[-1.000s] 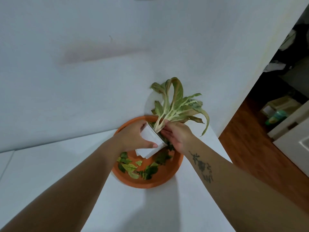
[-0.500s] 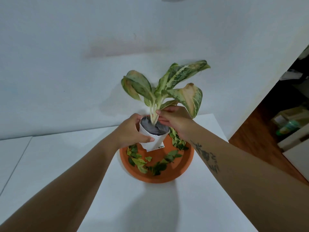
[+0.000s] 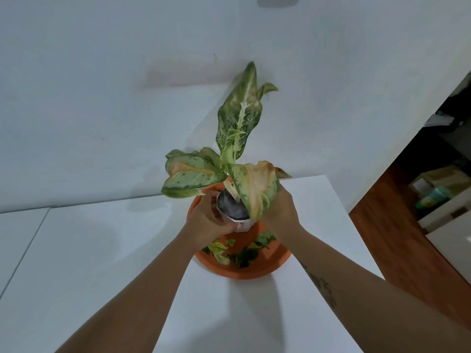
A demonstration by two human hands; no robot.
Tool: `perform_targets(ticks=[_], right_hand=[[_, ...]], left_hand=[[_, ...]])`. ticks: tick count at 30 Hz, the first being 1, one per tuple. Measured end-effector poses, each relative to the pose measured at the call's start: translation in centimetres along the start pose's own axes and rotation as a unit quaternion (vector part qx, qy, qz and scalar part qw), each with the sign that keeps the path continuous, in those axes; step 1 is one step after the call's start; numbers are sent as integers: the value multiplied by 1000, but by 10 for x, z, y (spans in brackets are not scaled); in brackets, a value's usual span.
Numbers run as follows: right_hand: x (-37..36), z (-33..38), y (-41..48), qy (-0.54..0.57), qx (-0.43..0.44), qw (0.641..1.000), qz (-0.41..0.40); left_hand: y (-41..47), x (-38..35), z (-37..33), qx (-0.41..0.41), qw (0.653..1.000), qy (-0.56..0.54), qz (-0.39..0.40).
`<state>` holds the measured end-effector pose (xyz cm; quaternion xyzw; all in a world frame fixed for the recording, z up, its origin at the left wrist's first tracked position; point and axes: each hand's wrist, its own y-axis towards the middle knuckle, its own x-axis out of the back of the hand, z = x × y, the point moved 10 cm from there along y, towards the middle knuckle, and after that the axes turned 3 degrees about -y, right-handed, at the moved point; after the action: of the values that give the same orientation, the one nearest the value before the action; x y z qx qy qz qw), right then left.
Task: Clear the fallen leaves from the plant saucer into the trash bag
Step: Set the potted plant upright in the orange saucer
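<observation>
Both my hands, left [image 3: 209, 220] and right [image 3: 280, 212], clasped the pot [image 3: 233, 212]; below my fingers, leaves [image 3: 238, 252] all lay uncleared in the saucer [image 3: 242, 272]; no bag visible.

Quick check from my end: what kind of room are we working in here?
Probably a home interior, at a white table set against a plain white wall. A wooden floor shows on the right, and both hands hold a small potted plant over an orange saucer.
</observation>
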<state>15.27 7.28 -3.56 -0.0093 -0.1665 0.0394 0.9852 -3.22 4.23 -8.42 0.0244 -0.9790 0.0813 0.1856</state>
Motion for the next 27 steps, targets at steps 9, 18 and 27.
perform_targets(ticks=[9, 18, 27], right_hand=[[2, -26, -19, 60, -58, 996, -28], [-4, -36, -20, 135, -114, 984, -12], [-16, -37, 5, -367, 127, 915, 113]], left_hand=[[-11, 5, -4, -4, 998, -59, -21], [-15, 3, 4, 12, 996, -85, -36], [-16, 7, 5, 0, 984, 175, -4]])
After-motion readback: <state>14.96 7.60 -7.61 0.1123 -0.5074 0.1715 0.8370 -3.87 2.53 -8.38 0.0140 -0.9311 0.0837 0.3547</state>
